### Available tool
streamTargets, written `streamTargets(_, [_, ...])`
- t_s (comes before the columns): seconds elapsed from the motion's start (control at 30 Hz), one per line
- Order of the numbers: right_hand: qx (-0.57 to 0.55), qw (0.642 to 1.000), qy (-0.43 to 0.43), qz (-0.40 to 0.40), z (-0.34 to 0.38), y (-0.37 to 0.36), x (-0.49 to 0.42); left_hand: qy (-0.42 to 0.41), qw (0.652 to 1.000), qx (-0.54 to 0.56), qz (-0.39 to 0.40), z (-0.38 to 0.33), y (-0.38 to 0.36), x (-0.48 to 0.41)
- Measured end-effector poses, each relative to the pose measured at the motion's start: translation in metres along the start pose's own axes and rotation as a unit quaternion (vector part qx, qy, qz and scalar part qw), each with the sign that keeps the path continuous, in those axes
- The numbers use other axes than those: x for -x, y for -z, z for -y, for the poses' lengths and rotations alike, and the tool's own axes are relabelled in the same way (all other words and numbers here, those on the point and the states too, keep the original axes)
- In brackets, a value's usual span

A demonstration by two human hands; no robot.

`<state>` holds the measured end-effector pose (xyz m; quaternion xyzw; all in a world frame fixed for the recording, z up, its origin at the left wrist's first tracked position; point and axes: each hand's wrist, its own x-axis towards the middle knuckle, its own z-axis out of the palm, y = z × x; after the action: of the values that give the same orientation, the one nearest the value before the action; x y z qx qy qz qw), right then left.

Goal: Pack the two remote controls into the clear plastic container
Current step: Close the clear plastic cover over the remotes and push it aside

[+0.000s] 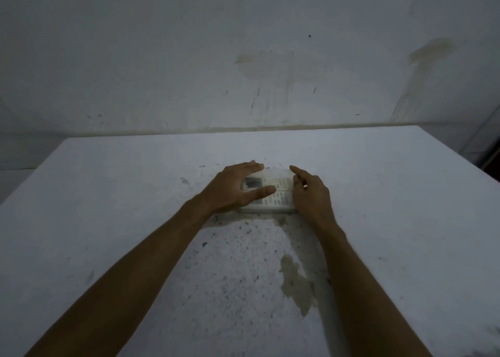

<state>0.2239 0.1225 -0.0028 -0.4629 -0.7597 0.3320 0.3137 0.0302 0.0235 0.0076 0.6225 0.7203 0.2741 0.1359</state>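
Observation:
A clear plastic container sits on the white table in the middle. Two white remote controls lie side by side inside it: the far remote with a dark screen at its left end, and the near remote. My left hand spans the container's left end, fingers over the far edge and thumb across the top. My right hand presses against the right end, index finger stretched along the far corner. Whether a lid covers the container I cannot make out.
The table top is speckled with dark marks and has a yellowish stain near me on the right. A stained white wall rises right behind the table's far edge. The table's right edge slopes away.

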Motion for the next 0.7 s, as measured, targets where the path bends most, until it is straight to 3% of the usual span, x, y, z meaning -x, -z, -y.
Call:
streamTargets(0.1, [-0.008,1.0,-0.002,-0.007,-0.001,-0.002,-0.001,0.008,1.0,0.02,0.009,-0.004,0.003,-0.004])
streamTargets(0.2, [-0.016,1.0,-0.007,-0.008,-0.003,0.0,0.0,0.04,0.981,0.188,0.016,-0.005,0.016,-0.008])
streamTargets(0.27, [-0.014,1.0,-0.006,-0.01,-0.004,0.001,0.002,0.053,0.945,0.319,-0.039,-0.001,0.022,-0.005])
streamTargets(0.33, [-0.022,1.0,-0.004,-0.017,-0.005,-0.001,0.003,0.081,0.92,0.367,-0.11,0.004,0.019,0.003])
streamTargets(0.47, [-0.041,0.999,0.0,-0.028,-0.007,-0.001,0.003,0.132,0.948,0.262,-0.122,0.006,-0.003,0.022])
streamTargets(0.6, [-0.034,0.998,0.001,-0.043,-0.005,-0.003,0.002,0.094,0.985,0.108,-0.1,0.007,-0.009,0.028])
streamTargets(0.7, [-0.033,0.997,-0.012,-0.062,-0.001,-0.006,0.004,0.078,0.99,0.029,-0.117,0.005,-0.008,0.031])
